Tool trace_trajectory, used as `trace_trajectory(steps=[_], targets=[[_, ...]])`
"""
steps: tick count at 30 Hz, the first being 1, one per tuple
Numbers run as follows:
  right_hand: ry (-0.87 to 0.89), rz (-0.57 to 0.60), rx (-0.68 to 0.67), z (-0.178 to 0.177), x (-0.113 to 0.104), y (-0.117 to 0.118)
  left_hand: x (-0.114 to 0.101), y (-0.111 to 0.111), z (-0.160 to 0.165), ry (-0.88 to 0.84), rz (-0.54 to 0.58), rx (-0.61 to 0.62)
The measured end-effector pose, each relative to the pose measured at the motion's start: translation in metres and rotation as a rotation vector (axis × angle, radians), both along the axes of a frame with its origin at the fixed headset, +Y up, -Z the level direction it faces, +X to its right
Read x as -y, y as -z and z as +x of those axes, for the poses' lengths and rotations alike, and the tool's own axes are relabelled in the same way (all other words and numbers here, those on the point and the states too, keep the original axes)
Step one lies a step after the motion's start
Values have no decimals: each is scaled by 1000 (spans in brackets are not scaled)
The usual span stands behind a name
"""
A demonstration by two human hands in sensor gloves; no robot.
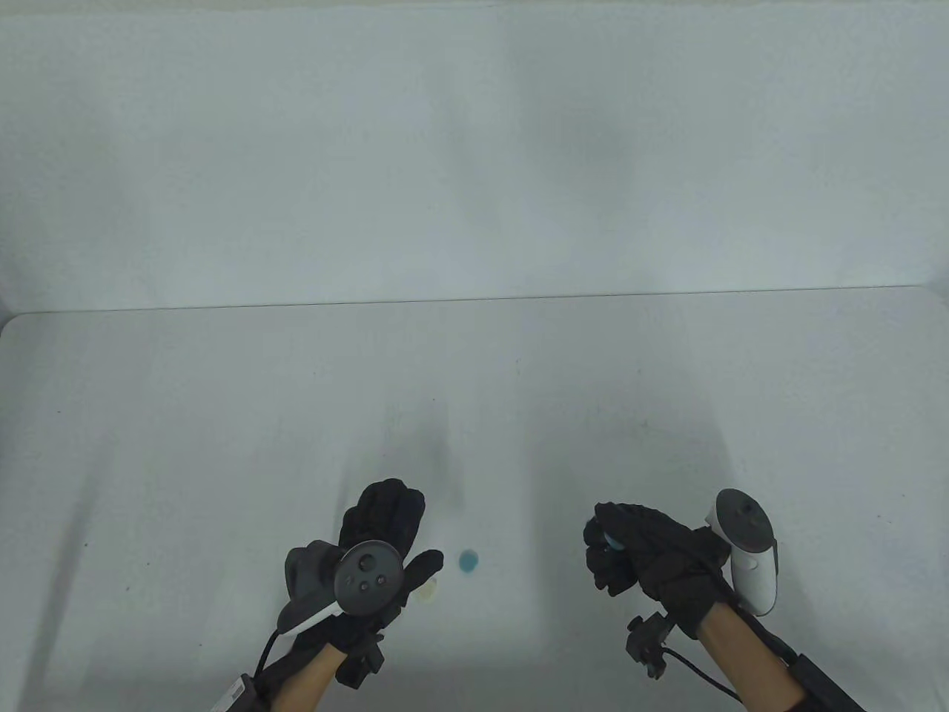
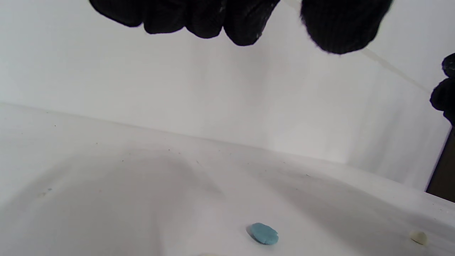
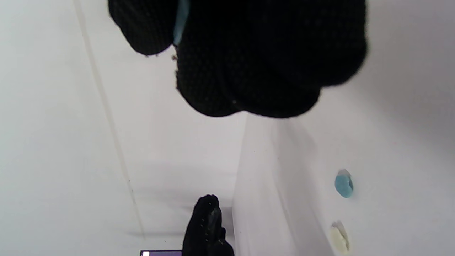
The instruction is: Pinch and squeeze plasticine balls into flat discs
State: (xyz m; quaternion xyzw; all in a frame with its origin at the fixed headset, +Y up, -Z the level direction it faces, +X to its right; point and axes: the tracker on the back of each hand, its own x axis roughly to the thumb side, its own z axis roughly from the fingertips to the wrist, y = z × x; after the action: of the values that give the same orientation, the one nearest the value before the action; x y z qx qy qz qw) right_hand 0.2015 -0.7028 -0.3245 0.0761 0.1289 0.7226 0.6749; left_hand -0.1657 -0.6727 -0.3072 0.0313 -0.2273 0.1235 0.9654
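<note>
My right hand (image 1: 615, 545) is raised above the table and pinches a light blue plasticine piece (image 1: 614, 541) between thumb and fingers; a thin blue edge shows in the right wrist view (image 3: 181, 17). A flattened blue disc (image 1: 468, 561) lies on the table between my hands, also in the left wrist view (image 2: 263, 233) and the right wrist view (image 3: 343, 183). A pale cream piece (image 1: 428, 590) lies by my left thumb, also in the right wrist view (image 3: 339, 237). My left hand (image 1: 400, 534) hovers flat, fingers spread, holding nothing.
The white table (image 1: 222, 445) meets a white back wall (image 1: 474, 148) along a straight edge. A small cream lump (image 2: 418, 236) shows at the far right of the left wrist view.
</note>
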Motion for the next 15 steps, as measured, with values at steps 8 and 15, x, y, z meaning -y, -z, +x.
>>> trace_trajectory(steps=[8,15], targets=[[95,-34,-71,1,6,0,1,1,0,-5,-7,2],[167,-53,-158,-5,5,3,3,0,1,3,-12,3]])
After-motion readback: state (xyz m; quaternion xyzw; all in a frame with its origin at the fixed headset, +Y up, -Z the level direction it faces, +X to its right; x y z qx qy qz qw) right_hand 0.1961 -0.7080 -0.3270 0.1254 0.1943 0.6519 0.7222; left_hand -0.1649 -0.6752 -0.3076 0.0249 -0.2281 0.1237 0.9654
